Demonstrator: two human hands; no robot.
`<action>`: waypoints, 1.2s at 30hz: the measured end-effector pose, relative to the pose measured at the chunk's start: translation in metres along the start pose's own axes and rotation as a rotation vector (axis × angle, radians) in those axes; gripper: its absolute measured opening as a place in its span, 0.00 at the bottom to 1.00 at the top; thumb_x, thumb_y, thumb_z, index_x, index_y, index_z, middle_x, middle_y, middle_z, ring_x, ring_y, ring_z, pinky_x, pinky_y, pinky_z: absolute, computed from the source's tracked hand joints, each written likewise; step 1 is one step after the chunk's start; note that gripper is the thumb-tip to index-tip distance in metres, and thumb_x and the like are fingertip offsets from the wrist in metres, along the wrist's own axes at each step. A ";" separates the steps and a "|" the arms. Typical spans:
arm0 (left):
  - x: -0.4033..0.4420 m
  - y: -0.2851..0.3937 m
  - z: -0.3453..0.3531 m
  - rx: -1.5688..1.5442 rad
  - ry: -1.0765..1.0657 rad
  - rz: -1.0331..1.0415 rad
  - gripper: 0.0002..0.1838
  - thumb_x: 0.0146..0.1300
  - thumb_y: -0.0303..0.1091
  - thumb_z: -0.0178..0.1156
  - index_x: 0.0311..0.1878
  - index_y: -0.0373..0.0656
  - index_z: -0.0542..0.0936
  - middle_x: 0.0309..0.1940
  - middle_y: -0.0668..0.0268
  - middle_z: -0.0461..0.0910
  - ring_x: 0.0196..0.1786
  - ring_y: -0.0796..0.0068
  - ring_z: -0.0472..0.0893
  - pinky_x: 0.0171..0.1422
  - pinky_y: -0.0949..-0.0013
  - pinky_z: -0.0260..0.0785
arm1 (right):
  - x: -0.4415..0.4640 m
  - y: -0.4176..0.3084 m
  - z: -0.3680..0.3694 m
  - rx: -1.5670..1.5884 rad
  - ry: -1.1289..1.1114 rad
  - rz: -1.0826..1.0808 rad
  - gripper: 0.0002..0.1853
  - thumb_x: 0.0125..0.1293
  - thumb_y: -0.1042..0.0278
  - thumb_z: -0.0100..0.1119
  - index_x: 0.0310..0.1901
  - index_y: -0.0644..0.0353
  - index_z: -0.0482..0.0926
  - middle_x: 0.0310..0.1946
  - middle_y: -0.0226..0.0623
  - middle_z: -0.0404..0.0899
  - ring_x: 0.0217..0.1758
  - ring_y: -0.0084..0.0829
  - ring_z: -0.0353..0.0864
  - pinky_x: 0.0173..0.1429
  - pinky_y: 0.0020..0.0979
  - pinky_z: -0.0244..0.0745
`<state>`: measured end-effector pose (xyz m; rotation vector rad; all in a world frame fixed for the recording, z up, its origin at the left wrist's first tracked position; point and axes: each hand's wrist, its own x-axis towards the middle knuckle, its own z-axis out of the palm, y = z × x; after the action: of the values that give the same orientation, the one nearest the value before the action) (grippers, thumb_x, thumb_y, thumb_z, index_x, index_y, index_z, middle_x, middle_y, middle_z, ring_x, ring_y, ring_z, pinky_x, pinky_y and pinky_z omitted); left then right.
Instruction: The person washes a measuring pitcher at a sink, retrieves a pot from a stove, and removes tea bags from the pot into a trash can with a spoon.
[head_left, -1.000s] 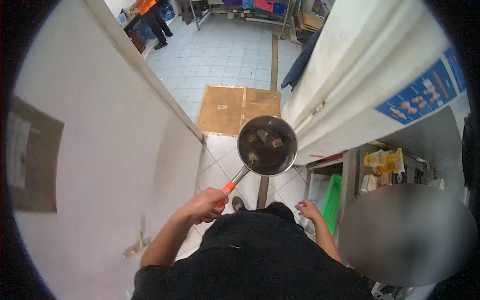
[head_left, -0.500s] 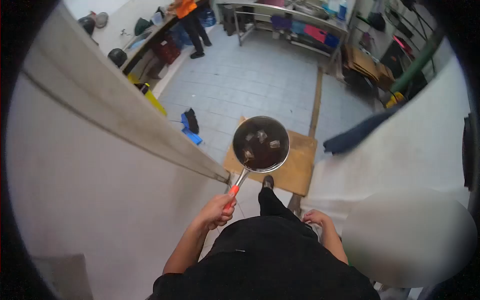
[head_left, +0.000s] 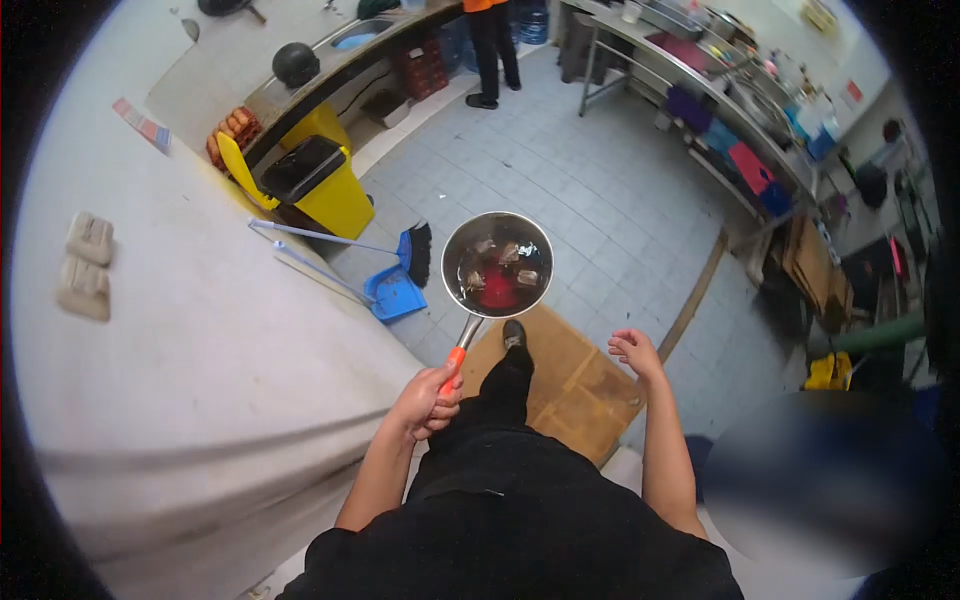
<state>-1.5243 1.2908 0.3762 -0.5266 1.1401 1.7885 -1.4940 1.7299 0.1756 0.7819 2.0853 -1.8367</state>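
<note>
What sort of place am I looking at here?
Probably a working kitchen, perhaps a commercial one. The left hand grips a saucepan of dark reddish liquid, a cluttered metal table stands at the upper right, and a big yellow bin stands open at left.

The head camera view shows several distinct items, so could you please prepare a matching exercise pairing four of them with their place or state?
Things
1. Round metal saucepan with an orange handle
2. Yellow plastic bin
3. Blue plastic dustpan
4. Flat brown cardboard sheet

Places or states
A. Next to a black-bristled broom
B. On the floor, partly hidden by the person's black-trousered leg
C. Gripped by the left hand
D. Standing with its lid open

Right pairs
1-C, 2-D, 3-A, 4-B
</note>
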 end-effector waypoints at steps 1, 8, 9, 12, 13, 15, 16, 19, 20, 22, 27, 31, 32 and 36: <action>0.020 0.020 0.000 0.000 0.008 0.014 0.19 0.77 0.53 0.48 0.34 0.49 0.67 0.15 0.80 0.57 0.12 0.91 0.52 0.12 0.81 0.39 | 0.025 -0.019 -0.001 -0.007 -0.008 0.012 0.09 0.70 0.64 0.60 0.45 0.58 0.80 0.37 0.29 0.83 0.37 0.21 0.82 0.40 0.25 0.73; 0.161 0.174 -0.001 -0.116 0.052 0.091 0.19 0.76 0.54 0.50 0.35 0.49 0.68 0.16 0.79 0.59 0.13 0.90 0.54 0.13 0.80 0.40 | 0.223 0.019 -0.076 -0.327 -0.163 0.196 0.10 0.72 0.63 0.53 0.42 0.60 0.79 0.29 0.33 0.84 0.28 0.26 0.81 0.30 0.29 0.74; 0.179 0.203 0.002 -0.130 0.072 0.105 0.19 0.76 0.54 0.50 0.35 0.49 0.68 0.15 0.79 0.58 0.12 0.90 0.54 0.12 0.81 0.40 | 0.245 0.050 -0.094 -0.366 -0.204 0.254 0.12 0.71 0.61 0.54 0.40 0.61 0.80 0.29 0.34 0.83 0.30 0.29 0.82 0.32 0.33 0.76; 0.217 0.265 0.000 -0.149 0.133 0.124 0.19 0.76 0.53 0.49 0.35 0.48 0.68 0.15 0.80 0.57 0.12 0.90 0.52 0.12 0.81 0.40 | 0.239 0.070 -0.108 -0.208 -0.025 0.557 0.16 0.67 0.56 0.56 0.33 0.60 0.85 0.27 0.40 0.83 0.26 0.32 0.81 0.33 0.37 0.78; 0.232 0.288 0.002 -0.155 0.149 0.134 0.19 0.76 0.53 0.49 0.35 0.47 0.68 0.15 0.80 0.57 0.12 0.90 0.52 0.12 0.81 0.40 | 0.246 0.058 -0.105 -0.192 -0.012 0.632 0.16 0.67 0.56 0.57 0.33 0.60 0.85 0.28 0.40 0.83 0.27 0.33 0.81 0.34 0.38 0.78; 0.262 0.334 0.004 -0.192 0.146 0.154 0.19 0.77 0.52 0.49 0.35 0.47 0.68 0.14 0.80 0.57 0.11 0.90 0.52 0.11 0.81 0.40 | 0.280 0.027 -0.096 -0.170 -0.010 0.696 0.15 0.66 0.56 0.57 0.34 0.59 0.85 0.29 0.40 0.84 0.29 0.35 0.81 0.35 0.40 0.78; 0.277 0.356 0.005 -0.203 0.160 0.166 0.19 0.76 0.52 0.49 0.35 0.47 0.68 0.14 0.80 0.57 0.11 0.90 0.52 0.11 0.81 0.40 | 0.302 0.013 -0.091 -0.170 -0.020 0.707 0.14 0.65 0.56 0.57 0.35 0.58 0.85 0.30 0.41 0.84 0.30 0.36 0.82 0.36 0.40 0.78; 0.326 0.430 0.005 -0.238 0.187 0.210 0.20 0.76 0.53 0.50 0.35 0.48 0.68 0.13 0.80 0.57 0.11 0.90 0.52 0.11 0.81 0.40 | 0.383 -0.035 -0.080 -0.194 -0.072 0.700 0.13 0.64 0.56 0.58 0.36 0.57 0.85 0.31 0.41 0.84 0.33 0.39 0.82 0.38 0.42 0.79; 0.343 0.455 0.004 -0.255 0.195 0.229 0.20 0.76 0.54 0.50 0.35 0.48 0.68 0.13 0.80 0.57 0.11 0.90 0.53 0.11 0.81 0.40 | 0.415 -0.049 -0.079 -0.228 -0.103 0.682 0.13 0.63 0.56 0.58 0.36 0.56 0.85 0.32 0.42 0.84 0.34 0.40 0.82 0.38 0.43 0.79; 0.372 0.499 0.003 -0.290 0.217 0.247 0.20 0.76 0.55 0.50 0.34 0.48 0.68 0.14 0.80 0.57 0.11 0.90 0.53 0.11 0.81 0.40 | 0.483 -0.079 -0.082 -0.337 -0.180 0.616 0.13 0.63 0.56 0.59 0.37 0.55 0.85 0.33 0.42 0.85 0.36 0.42 0.83 0.40 0.44 0.79; 0.432 0.589 0.000 -0.451 0.272 0.280 0.21 0.75 0.56 0.51 0.34 0.49 0.68 0.14 0.79 0.58 0.12 0.89 0.54 0.11 0.81 0.42 | 0.671 -0.158 -0.134 -1.237 -0.671 -0.040 0.12 0.60 0.56 0.60 0.39 0.53 0.85 0.36 0.43 0.85 0.41 0.46 0.84 0.43 0.48 0.79; 0.478 0.688 -0.019 -0.464 0.223 0.279 0.20 0.74 0.56 0.53 0.33 0.51 0.70 0.13 0.80 0.59 0.11 0.88 0.55 0.10 0.80 0.42 | 0.869 -0.218 -0.151 -1.033 -0.441 0.114 0.17 0.61 0.52 0.58 0.37 0.58 0.85 0.36 0.45 0.86 0.39 0.44 0.86 0.46 0.47 0.80; 0.490 0.708 -0.024 -0.453 0.252 0.255 0.20 0.74 0.56 0.53 0.32 0.51 0.70 0.13 0.79 0.59 0.11 0.88 0.55 0.10 0.80 0.42 | 0.891 -0.298 -0.126 -0.858 -0.208 0.303 0.18 0.62 0.50 0.56 0.36 0.58 0.84 0.37 0.46 0.86 0.41 0.46 0.86 0.48 0.50 0.79; 0.527 0.793 -0.048 -0.392 0.320 0.174 0.21 0.74 0.56 0.52 0.31 0.50 0.71 0.13 0.78 0.58 0.10 0.87 0.54 0.10 0.80 0.40 | 1.022 -0.459 -0.089 -0.658 0.012 -0.221 0.18 0.67 0.52 0.53 0.35 0.59 0.83 0.31 0.44 0.85 0.37 0.44 0.84 0.44 0.45 0.77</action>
<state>-2.4726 1.3800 0.3427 -1.0008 1.0720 2.1490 -2.5721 2.0194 0.0420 0.3989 2.6301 -1.0865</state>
